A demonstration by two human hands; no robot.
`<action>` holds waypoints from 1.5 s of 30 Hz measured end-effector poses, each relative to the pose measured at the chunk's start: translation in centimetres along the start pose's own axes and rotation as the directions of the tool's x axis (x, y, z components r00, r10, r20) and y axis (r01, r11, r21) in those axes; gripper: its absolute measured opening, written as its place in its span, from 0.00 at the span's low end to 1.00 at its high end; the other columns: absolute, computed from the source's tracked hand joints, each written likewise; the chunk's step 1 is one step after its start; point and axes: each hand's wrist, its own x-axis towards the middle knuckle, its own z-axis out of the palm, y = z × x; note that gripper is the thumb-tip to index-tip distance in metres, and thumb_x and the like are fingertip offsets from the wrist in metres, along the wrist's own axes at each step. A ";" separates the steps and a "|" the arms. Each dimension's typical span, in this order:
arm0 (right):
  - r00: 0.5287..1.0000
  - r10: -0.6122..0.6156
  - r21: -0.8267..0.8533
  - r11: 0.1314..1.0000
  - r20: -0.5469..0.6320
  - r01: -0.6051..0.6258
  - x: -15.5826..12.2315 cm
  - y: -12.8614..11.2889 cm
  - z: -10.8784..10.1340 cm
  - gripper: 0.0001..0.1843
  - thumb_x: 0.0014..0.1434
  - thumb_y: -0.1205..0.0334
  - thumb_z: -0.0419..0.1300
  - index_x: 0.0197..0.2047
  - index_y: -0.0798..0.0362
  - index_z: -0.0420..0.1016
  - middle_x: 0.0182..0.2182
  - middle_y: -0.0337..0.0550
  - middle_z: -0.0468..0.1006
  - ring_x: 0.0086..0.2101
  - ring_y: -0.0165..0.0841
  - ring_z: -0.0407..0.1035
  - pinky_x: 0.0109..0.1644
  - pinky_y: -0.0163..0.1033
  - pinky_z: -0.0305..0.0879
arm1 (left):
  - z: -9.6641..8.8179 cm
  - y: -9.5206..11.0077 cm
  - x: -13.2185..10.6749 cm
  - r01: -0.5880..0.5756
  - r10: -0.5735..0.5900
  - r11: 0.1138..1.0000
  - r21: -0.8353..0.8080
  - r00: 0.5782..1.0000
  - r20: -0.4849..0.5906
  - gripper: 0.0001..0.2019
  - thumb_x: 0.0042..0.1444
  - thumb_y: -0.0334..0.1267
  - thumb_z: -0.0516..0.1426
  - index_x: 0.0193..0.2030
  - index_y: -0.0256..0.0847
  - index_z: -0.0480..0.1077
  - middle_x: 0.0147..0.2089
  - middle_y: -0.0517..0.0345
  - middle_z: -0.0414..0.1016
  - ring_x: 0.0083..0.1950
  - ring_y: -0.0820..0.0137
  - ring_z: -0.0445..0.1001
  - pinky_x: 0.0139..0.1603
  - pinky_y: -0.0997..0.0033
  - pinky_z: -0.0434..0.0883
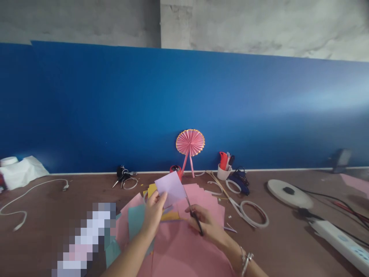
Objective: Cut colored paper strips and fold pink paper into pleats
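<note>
A square of light purple paper (172, 187) is pinched at its lower left corner by my left hand (155, 209), thumb on top. My right hand (203, 223) is closed around the black-handled scissors (196, 222); their blades reach up to the right edge of the purple paper. Whether the blades are apart, I cannot make out. Below both hands lies a spread of coloured paper: pink sheets (190, 250), blue-green sheets (136, 220) and yellow pieces (170, 216).
A pink pleated paper fan (190, 142) leans against the blue partition (115, 107). Nearby are a white cup (223, 173) of pens, keys (123, 176) and coiled paper strips (255, 219). A power strip (343, 242) and white disc (288, 194) lie right; a white cable (37, 182) lies left.
</note>
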 end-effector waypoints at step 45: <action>0.998 0.050 -0.085 0.995 -0.047 -0.054 0.1 0.0 -0.1 0.20 0.49 0.53 0.62 0.42 0.57 0.68 0.18 0.33 0.67 0.18 0.25 0.59 0.21 0.31 0.53 | 0.1 -0.4 -0.3 -0.037 0.035 0.994 0.105 0.999 0.023 0.17 0.47 0.51 0.61 0.35 0.39 0.72 0.27 0.59 0.75 0.32 0.66 0.73 0.32 0.73 0.68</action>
